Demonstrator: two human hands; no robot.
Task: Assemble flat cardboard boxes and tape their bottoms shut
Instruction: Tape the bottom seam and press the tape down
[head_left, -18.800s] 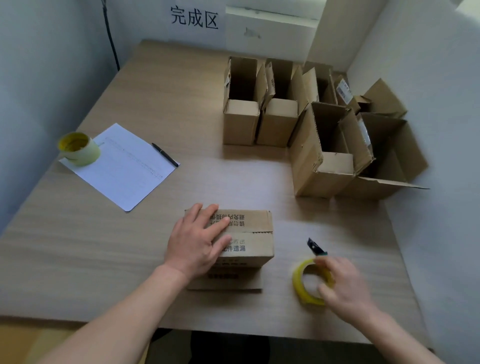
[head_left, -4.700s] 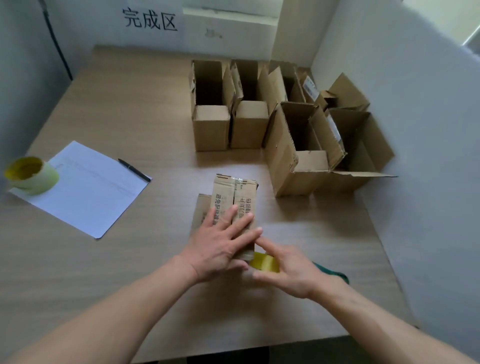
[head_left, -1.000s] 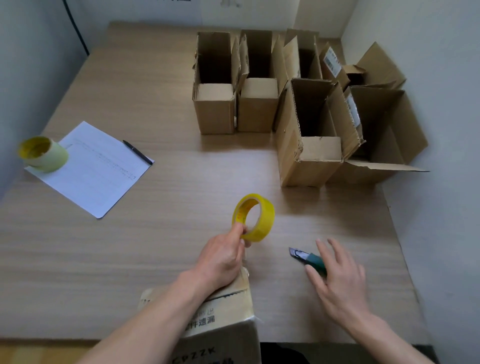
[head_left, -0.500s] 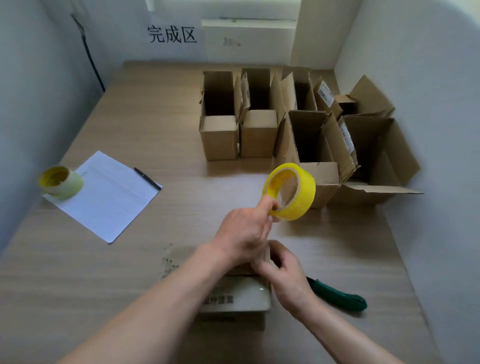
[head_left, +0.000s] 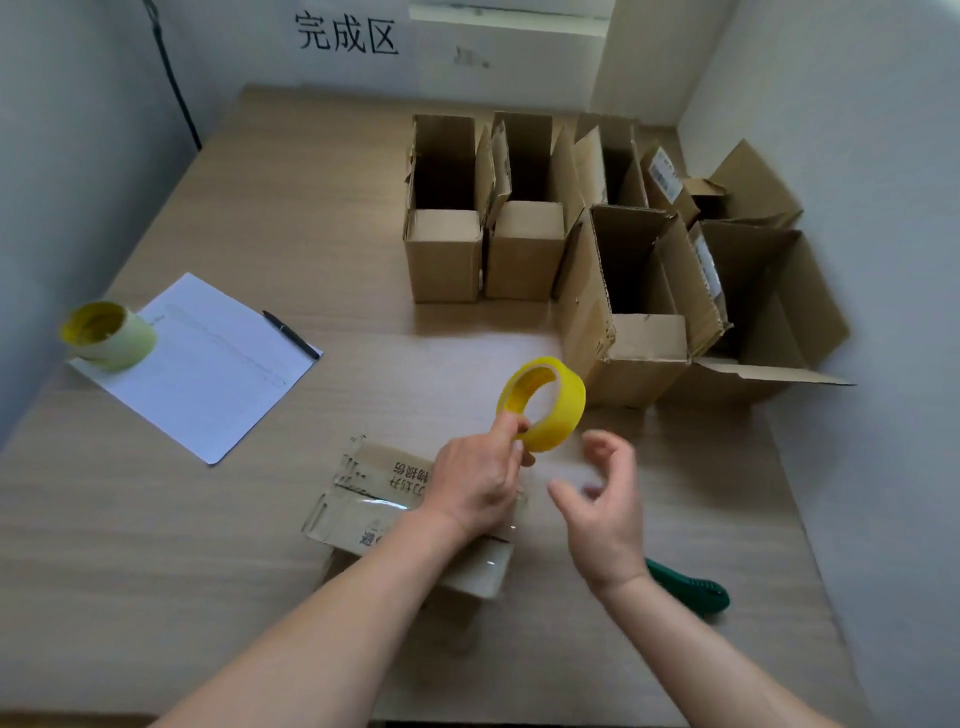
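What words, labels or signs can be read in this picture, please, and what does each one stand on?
"完成区": black characters on the white sign on the back wall.
Box under the hands: printed Chinese characters, seen upside down and partly covered by the left hand; not reliably readable.
White labels on the open boxes at the back right: too small to read.
Sheet of paper: faint lines, unreadable.

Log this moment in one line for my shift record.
left hand: holds tape roll | right hand: free | box: bottom up on table
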